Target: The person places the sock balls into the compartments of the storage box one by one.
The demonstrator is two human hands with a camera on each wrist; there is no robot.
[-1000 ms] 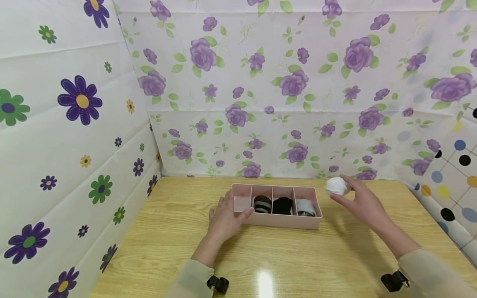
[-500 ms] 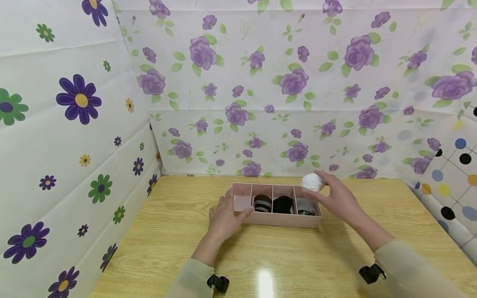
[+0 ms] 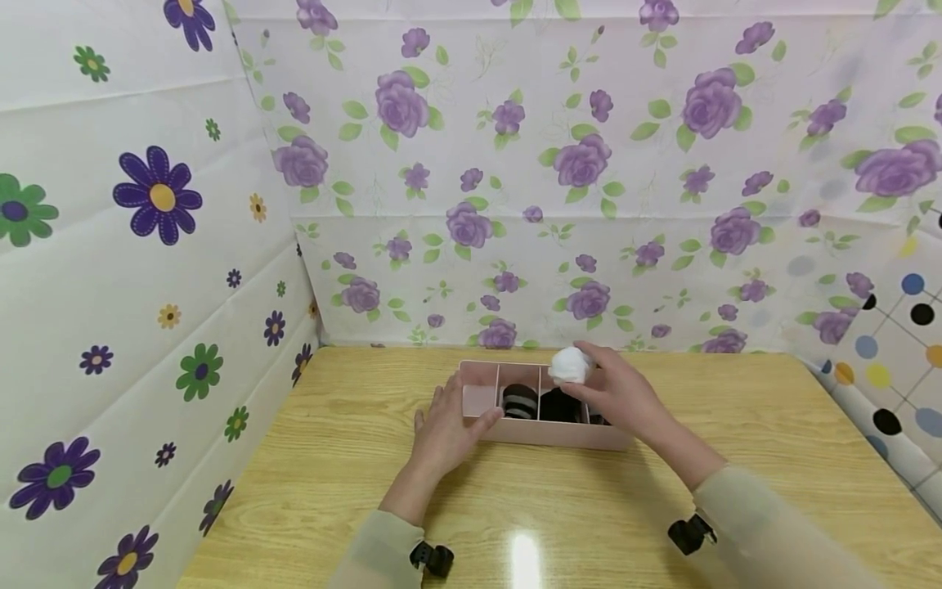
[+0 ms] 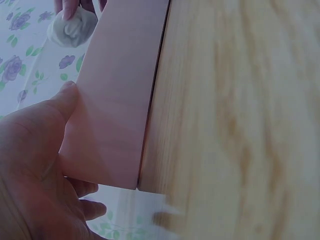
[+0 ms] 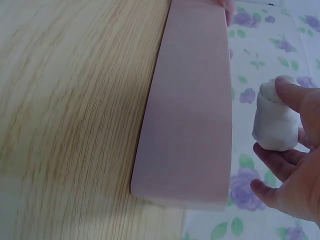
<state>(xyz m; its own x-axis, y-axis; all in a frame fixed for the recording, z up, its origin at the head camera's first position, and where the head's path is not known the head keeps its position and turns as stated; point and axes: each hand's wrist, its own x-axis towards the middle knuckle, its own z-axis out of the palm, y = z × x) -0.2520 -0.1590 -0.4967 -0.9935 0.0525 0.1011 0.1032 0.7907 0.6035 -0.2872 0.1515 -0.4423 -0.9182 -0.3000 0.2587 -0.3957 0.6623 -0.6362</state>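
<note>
A long pink divided storage box [image 3: 548, 434] sits on the table. My left hand [image 3: 445, 429] holds its left end, the thumb at the front rim and the fingers round the end wall. In the compartments lie a rolled striped sock [image 3: 519, 402], a rolled black sock [image 3: 561, 406] and, at the right, a grey one mostly hidden behind my right hand [image 3: 621, 393]. That hand pinches a rolled white sock [image 3: 569, 366] above the box, over the black sock's compartment. In the right wrist view the white sock [image 5: 276, 122] is between thumb and fingers.
The wooden table [image 3: 353, 458] extends to both sides of the box and in front of it. Floral sheeting [image 3: 471, 164] rises behind the table. A daisy-patterned sheet [image 3: 221, 327] stands at the left, and a dotted one [image 3: 905, 360] at the right.
My right hand has moved left with the white sock, from beyond the box's right end to above its compartments. The left hand and the box have stayed in place.
</note>
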